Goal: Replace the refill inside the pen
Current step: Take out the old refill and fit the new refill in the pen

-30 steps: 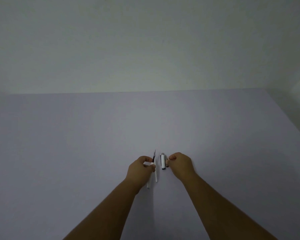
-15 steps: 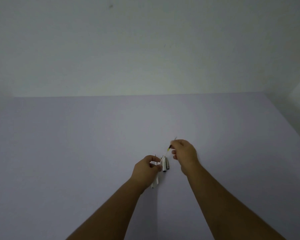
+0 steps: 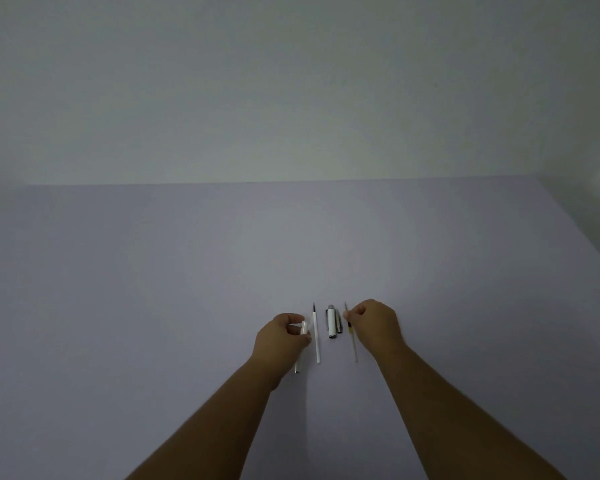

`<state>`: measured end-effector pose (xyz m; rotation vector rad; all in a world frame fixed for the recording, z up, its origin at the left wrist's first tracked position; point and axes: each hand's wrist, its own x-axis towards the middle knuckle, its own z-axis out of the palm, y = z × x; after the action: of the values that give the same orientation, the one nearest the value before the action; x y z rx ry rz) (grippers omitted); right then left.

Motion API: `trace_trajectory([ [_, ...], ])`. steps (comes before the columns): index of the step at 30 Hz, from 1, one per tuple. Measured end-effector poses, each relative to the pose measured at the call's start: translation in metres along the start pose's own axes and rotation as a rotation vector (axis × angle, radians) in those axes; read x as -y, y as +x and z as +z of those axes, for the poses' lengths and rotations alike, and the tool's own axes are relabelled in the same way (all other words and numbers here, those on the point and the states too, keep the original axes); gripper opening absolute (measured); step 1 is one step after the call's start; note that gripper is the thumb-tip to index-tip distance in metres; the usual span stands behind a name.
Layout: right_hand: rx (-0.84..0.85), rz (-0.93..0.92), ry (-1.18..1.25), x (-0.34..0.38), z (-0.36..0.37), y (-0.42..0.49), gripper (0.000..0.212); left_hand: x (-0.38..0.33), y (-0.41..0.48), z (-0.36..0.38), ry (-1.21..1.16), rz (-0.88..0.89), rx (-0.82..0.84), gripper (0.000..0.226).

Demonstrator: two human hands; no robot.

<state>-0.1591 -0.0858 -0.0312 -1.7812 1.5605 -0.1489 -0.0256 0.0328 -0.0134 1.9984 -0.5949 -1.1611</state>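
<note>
My left hand point(image 3: 281, 341) is curled around the white plastic pen barrel point(image 3: 301, 344), which rests slanted on the pale lilac tabletop point(image 3: 153, 306). My right hand point(image 3: 374, 325) pinches a thin clear refill with a yellowish band point(image 3: 352, 337) between thumb and fingertips; its lower end lies on the tabletop. Between my hands lie a white slim refill with a dark tip point(image 3: 316, 336) and, just to its right, the short white pen cap with a silver clip point(image 3: 332, 322), apart from each other.
</note>
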Motion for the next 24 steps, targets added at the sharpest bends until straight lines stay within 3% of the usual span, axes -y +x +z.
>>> trace_trajectory([
  [11, -0.086, 0.016, 0.043, 0.002, 0.002, -0.004, 0.024, 0.004, -0.001, -0.007, 0.009, 0.012, -0.026, 0.021],
  [15, -0.133, -0.124, 0.035, 0.020, 0.008, -0.009, 0.018, 0.005, -0.001, -0.015, 0.021, 0.007, -0.062, 0.018],
  [19, -0.010, -0.253, -0.291, 0.039, 0.024, -0.015, 0.028, 0.010, 0.001, -0.019, 0.071, 0.006, -0.111, 0.015],
  [24, 0.022, -0.272, -0.581, 0.049, 0.047, -0.021, 0.021, 0.019, 0.001, -0.027, 0.073, -0.021, -0.161, 0.016],
])
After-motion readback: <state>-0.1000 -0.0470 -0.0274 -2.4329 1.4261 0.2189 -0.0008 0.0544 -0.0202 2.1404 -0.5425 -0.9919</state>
